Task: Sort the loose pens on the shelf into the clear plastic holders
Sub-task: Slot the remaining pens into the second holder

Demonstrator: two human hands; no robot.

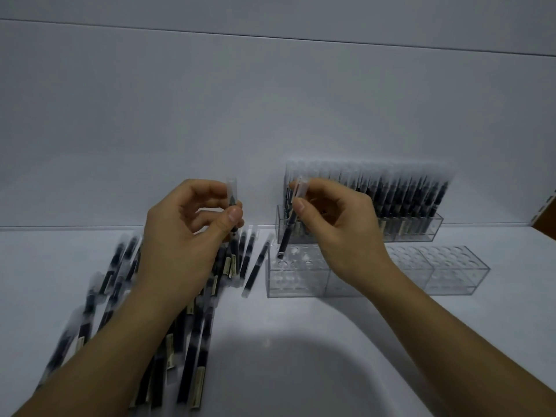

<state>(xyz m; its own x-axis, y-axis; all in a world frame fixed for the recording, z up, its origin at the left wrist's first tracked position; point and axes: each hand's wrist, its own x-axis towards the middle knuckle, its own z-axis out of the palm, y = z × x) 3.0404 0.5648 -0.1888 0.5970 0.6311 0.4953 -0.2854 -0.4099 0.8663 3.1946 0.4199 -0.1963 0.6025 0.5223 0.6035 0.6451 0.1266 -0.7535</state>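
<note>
Now the right hand [340, 224] is pinching a light, stiff, seemingly slick pen [285, 239] near its cap; the left hand [180, 245] is gripping a second pen [232, 192].

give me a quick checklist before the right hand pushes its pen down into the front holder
1. Grip: ok. The right hand pinches the held pen near its cap.
2. Tip over a hole: ok. It sits at the far left corner hole of the front holder.
3. Tip already inside the hole: cannot tell, too blurred.
4. Pen upright: not ok. Its top leans to the right.
5. Holes free: ok. No other pens stand in the front holder.
6. Next pen ready: ok. The left hand holds the next pen upright.
</note>
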